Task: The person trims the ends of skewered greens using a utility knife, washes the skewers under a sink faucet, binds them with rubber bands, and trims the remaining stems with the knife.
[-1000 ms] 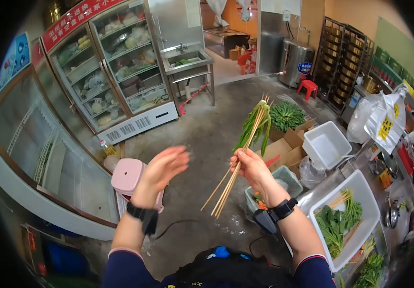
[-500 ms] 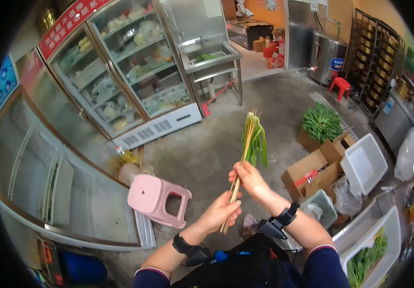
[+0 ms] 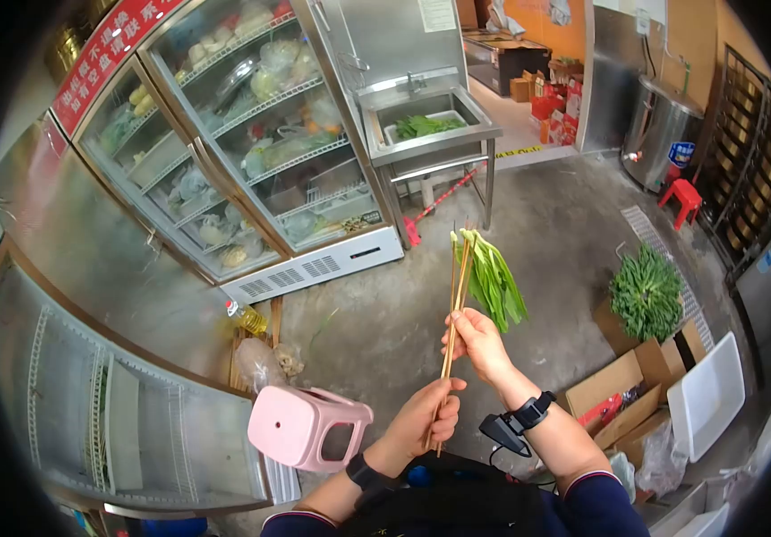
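Observation:
My left hand is wrapped round the lower part of a small bunch of thin wooden skewers. Higher up, my right hand grips the same skewers between thumb and fingers. Long green leafy vegetables are threaded at the stem end near the skewer tips and droop to the right. The bunch is held upright in front of my body, its lower ends poking out below my left hand.
A pink stool stands at lower left, near an oil bottle. Ahead are a glass-door fridge and a steel sink with greens. To the right are cardboard boxes, a white bin and more greens.
The view has swung left and moved forward, so the sink and fridge look nearer. The leaves now fan out further right. Both hands keep their grip on the skewers.

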Tool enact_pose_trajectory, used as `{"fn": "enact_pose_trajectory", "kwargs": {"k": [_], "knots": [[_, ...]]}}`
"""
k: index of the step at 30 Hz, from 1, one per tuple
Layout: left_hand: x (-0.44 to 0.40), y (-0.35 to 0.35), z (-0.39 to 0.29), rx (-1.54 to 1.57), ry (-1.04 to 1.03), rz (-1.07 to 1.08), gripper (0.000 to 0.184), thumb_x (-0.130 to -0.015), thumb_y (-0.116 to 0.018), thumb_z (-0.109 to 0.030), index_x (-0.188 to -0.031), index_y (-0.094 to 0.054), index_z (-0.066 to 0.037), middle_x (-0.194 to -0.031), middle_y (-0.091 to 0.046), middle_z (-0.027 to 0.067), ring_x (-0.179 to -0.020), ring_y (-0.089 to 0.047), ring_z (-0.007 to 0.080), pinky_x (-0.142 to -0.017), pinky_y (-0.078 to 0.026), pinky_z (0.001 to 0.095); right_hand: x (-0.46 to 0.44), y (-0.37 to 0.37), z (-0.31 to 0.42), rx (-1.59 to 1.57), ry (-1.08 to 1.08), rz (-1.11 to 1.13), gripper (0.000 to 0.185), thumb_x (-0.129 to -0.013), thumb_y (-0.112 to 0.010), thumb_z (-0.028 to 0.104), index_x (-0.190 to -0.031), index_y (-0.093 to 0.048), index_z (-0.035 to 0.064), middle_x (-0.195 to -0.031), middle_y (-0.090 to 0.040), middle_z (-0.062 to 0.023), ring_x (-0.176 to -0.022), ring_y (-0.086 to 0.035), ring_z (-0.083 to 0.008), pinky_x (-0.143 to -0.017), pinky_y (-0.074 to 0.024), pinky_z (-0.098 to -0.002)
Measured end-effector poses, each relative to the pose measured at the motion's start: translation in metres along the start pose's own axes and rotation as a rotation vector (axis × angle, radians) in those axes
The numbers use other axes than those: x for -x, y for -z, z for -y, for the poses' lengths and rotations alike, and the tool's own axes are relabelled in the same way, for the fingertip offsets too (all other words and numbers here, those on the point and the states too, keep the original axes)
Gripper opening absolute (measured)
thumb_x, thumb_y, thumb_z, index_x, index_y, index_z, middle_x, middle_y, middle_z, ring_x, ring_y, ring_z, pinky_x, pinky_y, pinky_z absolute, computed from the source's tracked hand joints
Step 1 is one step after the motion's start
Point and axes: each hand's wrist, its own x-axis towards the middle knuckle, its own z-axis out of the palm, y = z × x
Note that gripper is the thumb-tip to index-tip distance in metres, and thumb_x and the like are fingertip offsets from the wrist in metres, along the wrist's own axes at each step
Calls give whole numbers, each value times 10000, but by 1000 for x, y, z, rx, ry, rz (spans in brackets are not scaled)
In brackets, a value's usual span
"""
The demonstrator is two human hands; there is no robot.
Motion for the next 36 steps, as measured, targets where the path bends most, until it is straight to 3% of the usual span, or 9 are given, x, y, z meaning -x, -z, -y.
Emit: {"fn": "enact_pose_trajectory", "kwargs": {"k": [2, 5, 6, 10, 12, 17, 22, 28, 36], "knots": [[-28, 7, -32, -497, -106, -337, 326, -956, -346, -314, -1063, -474, -34, -577, -416, -18, -401, -375, 47, -349, -324, 189, -48, 3, 0, 132, 45, -47, 232, -921, -444, 268, -885, -509, 48, -671, -582, -46, -537, -581, -121, -460, -465, -208], [-70, 37, -103, -835, -101, -347, 311, -951, -368, -296, -1048, -483, -23, -608, -466, 0, -429, -415, 62, -380, -350, 202, -121, 1, -1, 342, 117, -102, 259, -924, -430, 265, -884, -513, 23, -689, -594, -68, -504, -554, -99, -449, -447, -218], [-85, 46, -129, -856, -117, -295, 302, -955, -360, -273, -1044, -493, -17, -605, -424, -25, -431, -364, 41, -373, -305, 187, -147, -2, 2, 344, 115, -111, 259, -924, -430, 265, -884, -513, 23, -689, -594, -68, -504, -554, -99, -449, -447, -218], [-144, 49, -226, -564, -56, -189, 321, -963, -336, -275, -1078, -481, -12, -603, -355, -47, -426, -275, 30, -369, -245, 179, -243, -8, 31, 280, 158, -175, 271, -933, -413, 294, -919, -507, 39, -672, -570, -41, -489, -514, -81, -435, -422, -210], [-172, 49, -262, -351, 106, -81, 341, -968, -311, -287, -1114, -466, -19, -604, -295, -58, -440, -212, 30, -377, -205, 175, -286, -1, 46, 220, 146, -167, 269, -937, -403, 309, -917, -503, 61, -679, -560, -24, -512, -512, -76, -437, -416, -202], [-262, 51, -328, -133, 178, -1, 339, -967, -304, -306, -1086, -467, -33, -598, -292, -55, -456, -225, 34, -386, -207, 175, -390, 33, 74, 444, 229, -242, 262, -933, -418, 306, -899, -492, 57, -676, -551, -20, -528, -516, -91, -454, -414, -218], [-369, 50, -376, -222, 50, -163, 300, -959, -332, -315, -992, -479, -56, -580, -283, -59, -453, -220, 37, -387, -194, 178, -494, 84, 114, 612, 258, -247, 273, -927, -421, 296, -899, -484, 31, -639, -553, -48, -505, -530, -126, -466, -441, -262], [-486, -13, -461, -213, -260, -340, 276, -952, -355, -316, -964, -478, -69, -546, -269, -72, -419, -203, 32, -373, -160, 191, -602, 171, 232, 544, 53, 200, 309, -912, -465, 283, -1102, -506, 43, -829, -589, -48, -660, -570, -100, -557, -461, -228], [-606, -35, -567, -177, -404, -330, 301, -952, -351, -297, -1030, -489, -41, -582, -279, -70, -445, -198, 34, -387, -162, 183, -813, 316, 341, 781, 27, 66, 218, -888, -490, 188, -1047, -533, 46, -786, -594, -47, -632, -570, -103, -554, -462, -239]]}}
